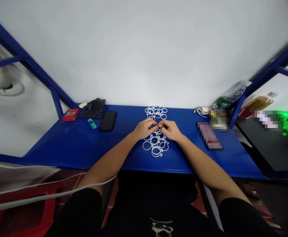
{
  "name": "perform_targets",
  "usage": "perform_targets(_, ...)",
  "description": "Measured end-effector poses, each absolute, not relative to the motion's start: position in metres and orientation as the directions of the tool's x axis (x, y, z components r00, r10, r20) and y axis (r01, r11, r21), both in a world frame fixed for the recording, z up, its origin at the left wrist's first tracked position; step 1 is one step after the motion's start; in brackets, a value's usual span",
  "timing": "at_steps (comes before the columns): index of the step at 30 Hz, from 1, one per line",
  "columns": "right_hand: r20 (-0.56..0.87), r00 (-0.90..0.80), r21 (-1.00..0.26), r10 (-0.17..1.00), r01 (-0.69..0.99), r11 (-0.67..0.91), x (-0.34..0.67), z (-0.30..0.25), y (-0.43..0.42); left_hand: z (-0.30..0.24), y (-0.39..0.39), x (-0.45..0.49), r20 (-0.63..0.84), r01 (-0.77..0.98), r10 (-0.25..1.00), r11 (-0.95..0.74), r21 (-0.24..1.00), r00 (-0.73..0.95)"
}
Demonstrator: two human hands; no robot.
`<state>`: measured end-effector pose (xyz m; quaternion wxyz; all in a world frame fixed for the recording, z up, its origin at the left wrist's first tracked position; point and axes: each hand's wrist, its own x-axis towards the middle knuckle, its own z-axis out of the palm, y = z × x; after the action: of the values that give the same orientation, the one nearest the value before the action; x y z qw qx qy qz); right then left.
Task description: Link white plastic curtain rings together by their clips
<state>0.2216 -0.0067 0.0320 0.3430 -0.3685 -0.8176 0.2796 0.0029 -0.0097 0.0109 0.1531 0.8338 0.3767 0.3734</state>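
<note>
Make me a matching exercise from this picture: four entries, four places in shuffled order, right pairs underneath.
Things
1. Left hand and right hand
2. Red box
3. Black phone
4. Coiled white cable

Places
A. Just left of the bottle with the green label
B. Amid the white rings, fingertips close together
C. At the left edge of the blue table
D. Just right of the small teal item

Pairs: 1-B; 2-C; 3-D; 4-A

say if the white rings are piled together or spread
Spread: some rings lie beyond the left hand and right hand, others nearer the person.
</note>
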Motion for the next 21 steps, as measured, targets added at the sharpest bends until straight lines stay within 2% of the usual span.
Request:
perform_targets(10,0.400,-0.489,-0.711,0.776,0.369,0.599,0.224,0.027,-0.002,0.010,-0.010,0.003,0.559,0.495,0.710,-0.702,0.512,0.428)
perform_targets(15,0.498,-0.481,-0.663,0.722,0.325,0.674,0.223,0.022,0.002,0.010,-0.010,0.004,0.565,0.487,0.706,-0.706,0.515,0.426)
perform_targets(21,0.540,-0.517,-0.601,0.664,0.316,0.735,0.222,0.020,0.004,0.009,-0.012,0.009,0.550,0.480,0.695,-0.718,0.504,0.463)
